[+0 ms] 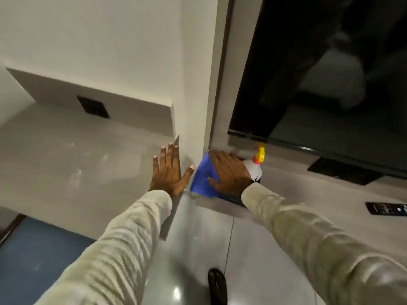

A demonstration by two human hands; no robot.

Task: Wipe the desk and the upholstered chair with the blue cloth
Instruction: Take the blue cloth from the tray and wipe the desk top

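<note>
The grey desk (72, 164) runs along the wall on the left. My left hand (169, 170) lies flat on its right end, fingers spread, holding nothing. Just right of a wall column, my right hand (229, 172) presses down on the blue cloth (203, 177), which lies at the left end of a lower grey shelf (308, 194) under the TV. The cloth's right part is hidden under my hand. The upholstered chair is out of view.
A white spray bottle (256, 167) with a yellow and orange trigger stands right behind my right hand. A dark TV screen (319, 73) hangs above the shelf. A remote (387, 208) lies at far right. A black socket (92, 107) is set in the desk's back panel. My sandalled foot (217, 285) stands on the tiled floor.
</note>
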